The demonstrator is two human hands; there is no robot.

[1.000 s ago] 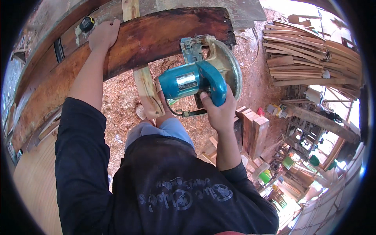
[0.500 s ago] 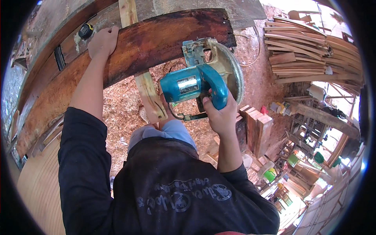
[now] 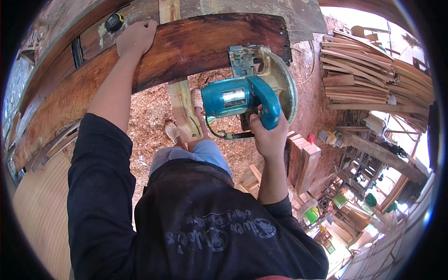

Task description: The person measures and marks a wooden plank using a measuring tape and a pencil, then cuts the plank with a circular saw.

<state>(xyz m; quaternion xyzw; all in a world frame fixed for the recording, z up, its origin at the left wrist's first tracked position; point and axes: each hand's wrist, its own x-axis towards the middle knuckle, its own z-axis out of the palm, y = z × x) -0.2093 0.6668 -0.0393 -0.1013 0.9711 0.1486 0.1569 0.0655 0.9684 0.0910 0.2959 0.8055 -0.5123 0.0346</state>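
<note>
A dark, soft cloth shirt fills the lower middle, around six o'clock. Beyond it, curly tan wood shavings cover the ground. A long, flat wooden board, blotchy reddish-brown with blackened edges, sweeps from nine o'clock to one o'clock, its edges curved by the lens. At two o'clock lies a loose stack of rough, thin wood strips. Near the middle, toward one o'clock, is a power saw: a smooth teal body with a looped handle and a scuffed, rounded metal guard, its worn metal base over the board's near edge by the right end. A pale, knotty wood strip passes under the board. A small, rounded black-and-yellow tape measure sits near half past ten.

The left arm reaches far out toward eleven o'clock; the left hand lies back-up on the board's far edge, fingers close together. Whether they curl around the edge cannot be told. At three o'clock, the right hand is closed around the saw's handle, thumb on the near side, forearm rising from below.

Pale script lettering crosses the shirt, upside down here. The saw's silver label is washed out by glare.
</note>
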